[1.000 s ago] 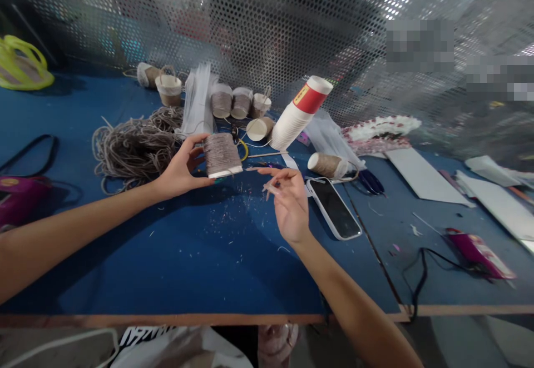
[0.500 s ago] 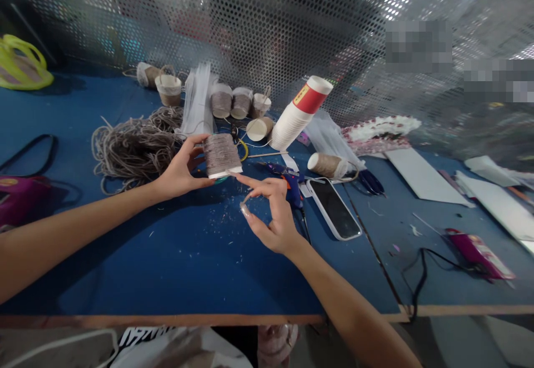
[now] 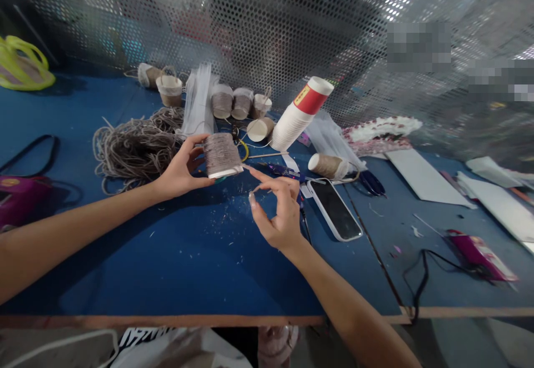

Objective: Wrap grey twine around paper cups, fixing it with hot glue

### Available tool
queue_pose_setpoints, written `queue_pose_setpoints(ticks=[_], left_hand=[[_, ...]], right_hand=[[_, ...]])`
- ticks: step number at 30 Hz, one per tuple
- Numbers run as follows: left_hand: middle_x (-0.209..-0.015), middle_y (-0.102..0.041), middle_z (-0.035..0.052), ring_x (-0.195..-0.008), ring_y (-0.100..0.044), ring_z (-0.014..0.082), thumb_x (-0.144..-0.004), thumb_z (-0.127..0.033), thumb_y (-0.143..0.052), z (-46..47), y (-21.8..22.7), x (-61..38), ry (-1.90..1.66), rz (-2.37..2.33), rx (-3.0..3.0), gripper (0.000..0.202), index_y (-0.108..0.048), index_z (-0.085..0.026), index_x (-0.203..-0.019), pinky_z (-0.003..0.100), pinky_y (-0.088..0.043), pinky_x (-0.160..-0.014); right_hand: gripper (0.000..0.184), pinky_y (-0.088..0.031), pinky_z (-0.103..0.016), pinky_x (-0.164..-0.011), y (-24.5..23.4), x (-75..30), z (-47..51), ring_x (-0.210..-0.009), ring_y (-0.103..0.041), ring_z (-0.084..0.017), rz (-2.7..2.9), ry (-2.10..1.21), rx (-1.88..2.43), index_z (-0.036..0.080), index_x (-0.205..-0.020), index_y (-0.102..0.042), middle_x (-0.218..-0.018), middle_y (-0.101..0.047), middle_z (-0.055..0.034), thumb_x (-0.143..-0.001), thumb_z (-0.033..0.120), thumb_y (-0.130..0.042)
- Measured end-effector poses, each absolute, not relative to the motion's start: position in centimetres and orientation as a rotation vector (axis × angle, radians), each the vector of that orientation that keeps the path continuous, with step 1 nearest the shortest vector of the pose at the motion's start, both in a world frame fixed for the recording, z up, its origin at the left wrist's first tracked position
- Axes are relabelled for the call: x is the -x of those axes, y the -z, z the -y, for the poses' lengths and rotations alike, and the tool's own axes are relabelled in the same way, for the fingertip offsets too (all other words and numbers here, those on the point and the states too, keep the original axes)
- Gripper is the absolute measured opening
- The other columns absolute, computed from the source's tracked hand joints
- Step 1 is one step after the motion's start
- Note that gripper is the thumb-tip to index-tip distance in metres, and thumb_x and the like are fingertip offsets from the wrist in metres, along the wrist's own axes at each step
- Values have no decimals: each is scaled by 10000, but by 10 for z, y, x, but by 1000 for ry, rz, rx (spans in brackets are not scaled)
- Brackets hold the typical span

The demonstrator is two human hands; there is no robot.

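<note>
Held upside down over the table, a paper cup wrapped in grey-brown cord (image 3: pixel 223 154) shows its white rim at the bottom. My left hand (image 3: pixel 182 170) is closed around its left side, fingers at the top edge and thumb under the rim. To the right of the cup is my right hand (image 3: pixel 278 212), with thumb and fingers apart and nothing visible between them. Its index fingertip points at the rim's right end; whether it touches cannot be told. A blue glue gun (image 3: pixel 283 171) lies behind my right hand, partly hidden. Left of the cup sits a heap of grey-brown cord (image 3: pixel 136 145).
A tilted stack of white paper cups (image 3: pixel 294 118) stands behind, beside several cord-wrapped cups (image 3: pixel 222 101) and white mesh fabric (image 3: pixel 198 98). A phone (image 3: pixel 336 209) lies right of my right hand. Purple devices (image 3: pixel 479 254) with black cords lie farther out. A perforated metal screen (image 3: pixel 250 29) closes the back.
My right hand has moved slightly right, away from the cup, and its fingers remain apart. My left hand and the cup have hardly moved.
</note>
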State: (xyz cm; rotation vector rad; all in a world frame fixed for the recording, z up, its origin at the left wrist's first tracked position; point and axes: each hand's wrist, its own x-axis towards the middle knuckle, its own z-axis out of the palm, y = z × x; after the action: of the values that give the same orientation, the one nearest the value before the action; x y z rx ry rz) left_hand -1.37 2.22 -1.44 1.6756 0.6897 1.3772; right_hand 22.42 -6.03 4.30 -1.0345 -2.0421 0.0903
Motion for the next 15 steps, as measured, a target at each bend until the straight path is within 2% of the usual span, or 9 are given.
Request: queue_pose_setpoints(ticks=[4, 7, 10, 15], left_hand=[[-1285, -575, 90, -1189, -623, 258, -644, -226, -853, -22, 13, 14, -1386, -697, -1697, 771, -436, -284, -1290, 400, -562, -977], [-1286, -572, 94, -1193, -619, 265, -642, -257, -864, -24, 14, 14, -1388, -688, -1695, 777, -432, -281, -1288, 407, -560, -978], [-1292, -567, 95, -1191, -618, 266, -637, -286, -874, -25, 16, 13, -1396, -660, -1681, 792, -425, -290, -1289, 406, -560, -973], [-1318, -540, 89, -1196, -611, 261, -643, -281, -873, -25, 16, 13, -1409, -652, -1703, 783, -429, -301, -1287, 398, -560, -974]], right_hand=[[241, -437, -469, -825, -40, -230, 55, -996, -571, -255, 1818, -107, 1112, 276, -1044, -493, -1198, -677, -73, -847, 176, -588], [268, -439, -482, -858, -40, -232, 54, -1091, -587, -264, 1784, -194, 1033, 273, -1076, -464, -1298, -626, -96, -850, 186, -578], [267, -397, -519, -933, -46, -229, 59, -1143, -575, -268, 2005, -290, 857, 281, -1061, -452, -1379, -617, -61, -836, 165, -536], [241, -380, -520, -902, -52, -222, 66, -1060, -558, -263, 2182, -311, 898, 291, -992, -449, -1391, -633, 1, -825, 132, -520]])
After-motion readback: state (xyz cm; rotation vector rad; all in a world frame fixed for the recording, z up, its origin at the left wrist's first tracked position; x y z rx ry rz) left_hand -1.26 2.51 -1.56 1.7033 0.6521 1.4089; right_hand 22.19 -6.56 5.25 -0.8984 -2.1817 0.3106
